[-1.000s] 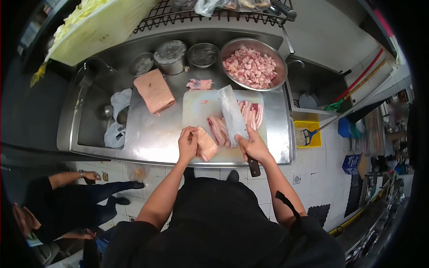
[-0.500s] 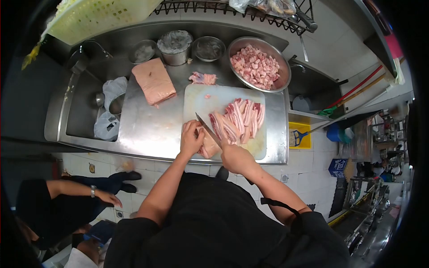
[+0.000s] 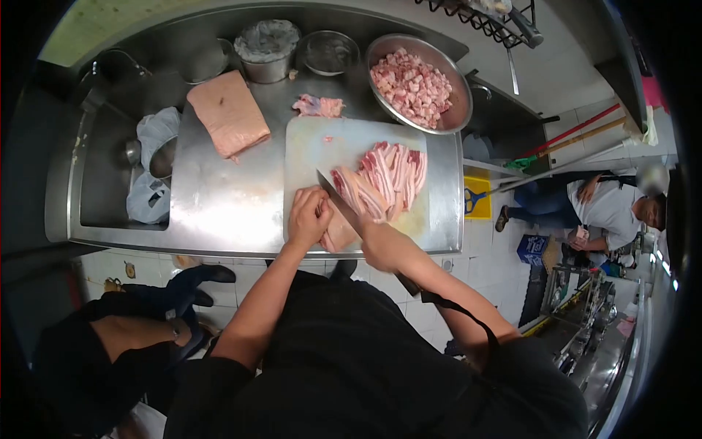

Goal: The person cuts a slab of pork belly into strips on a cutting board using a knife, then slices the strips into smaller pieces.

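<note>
My right hand point(image 3: 385, 247) is wrapped round the handle of a kitchen knife point(image 3: 339, 196). Its blade points up and left, between a block of pork belly point(image 3: 338, 230) and the cut strips. My left hand point(image 3: 308, 218) has its fingers curled down on the block, holding it near the front edge of the white cutting board point(image 3: 311, 146). Several pork belly strips point(image 3: 380, 179) lie side by side right of the blade. A small scrap point(image 3: 327, 138) rests near the back of the board. My fingers partly hide the block.
A large bowl of diced pork point(image 3: 415, 88) stands behind the board, near a meat trimming point(image 3: 319, 106). Left lie a big pork slab point(image 3: 228, 115) and a sink point(image 3: 110, 197) holding plastic bags. Metal containers point(image 3: 267, 55) line the back. People point(image 3: 599, 201) are at both sides.
The view has shifted, so the counter sits higher and further left. A person in a white shirt has come into sight at right. The person at left has drawn an arm in.
</note>
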Demonstrator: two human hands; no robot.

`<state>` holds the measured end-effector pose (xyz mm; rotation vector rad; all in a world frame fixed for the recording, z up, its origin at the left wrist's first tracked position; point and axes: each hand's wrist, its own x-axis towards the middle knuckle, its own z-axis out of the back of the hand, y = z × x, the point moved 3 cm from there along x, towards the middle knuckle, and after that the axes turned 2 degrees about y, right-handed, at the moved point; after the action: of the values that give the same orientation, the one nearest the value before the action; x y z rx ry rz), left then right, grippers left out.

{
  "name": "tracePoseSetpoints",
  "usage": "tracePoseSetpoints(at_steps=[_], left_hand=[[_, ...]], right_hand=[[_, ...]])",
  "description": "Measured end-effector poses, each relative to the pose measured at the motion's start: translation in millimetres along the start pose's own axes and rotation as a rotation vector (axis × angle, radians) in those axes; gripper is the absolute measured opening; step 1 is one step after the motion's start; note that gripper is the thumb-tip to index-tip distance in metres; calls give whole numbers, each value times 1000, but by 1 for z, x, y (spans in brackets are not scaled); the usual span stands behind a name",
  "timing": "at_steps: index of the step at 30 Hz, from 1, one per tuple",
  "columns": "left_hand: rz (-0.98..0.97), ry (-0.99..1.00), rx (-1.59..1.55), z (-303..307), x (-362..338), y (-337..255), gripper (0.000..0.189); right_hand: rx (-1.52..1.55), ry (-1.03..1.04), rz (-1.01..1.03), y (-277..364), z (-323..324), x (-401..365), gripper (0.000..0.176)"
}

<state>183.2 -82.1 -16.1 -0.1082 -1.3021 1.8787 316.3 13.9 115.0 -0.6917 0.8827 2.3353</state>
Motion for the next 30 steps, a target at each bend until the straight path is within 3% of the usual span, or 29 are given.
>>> tracePoseSetpoints(at_steps=[1, 4, 8, 9, 12, 16, 17, 20, 26, 30], left_hand=[[3, 10, -7, 0, 3, 2, 17], [-24, -45, -3, 6, 2, 2, 17], [-21, 15, 38, -1, 0, 0, 17], [-59, 32, 63, -2, -2, -1, 17], [-70, 7, 39, 0, 2, 3, 18], [-47, 18, 56, -4, -2, -1, 17], [-37, 26, 58, -5, -3, 0, 17], [-67, 4, 47, -2, 2, -1, 16], [-42, 59, 75, -3, -4, -4, 14], [-36, 46, 73, 4, 9, -4, 12]], right_hand=[[-5, -29, 87, 2, -5, 22, 31], [37, -75, 55, 8, -3, 45, 29], [44, 60, -36, -14, 0, -10, 29], [34, -41, 46, -14, -10, 3, 30], [54, -53, 67, -1, -8, 46, 33], [11, 130, 1, -20, 6, -21, 32], [46, -72, 141, -31, -11, -11, 33], [51, -20, 58, -8, -7, 37, 34], [108, 155, -72, -31, -10, -38, 29], [158, -7, 9, -28, -17, -8, 28]])
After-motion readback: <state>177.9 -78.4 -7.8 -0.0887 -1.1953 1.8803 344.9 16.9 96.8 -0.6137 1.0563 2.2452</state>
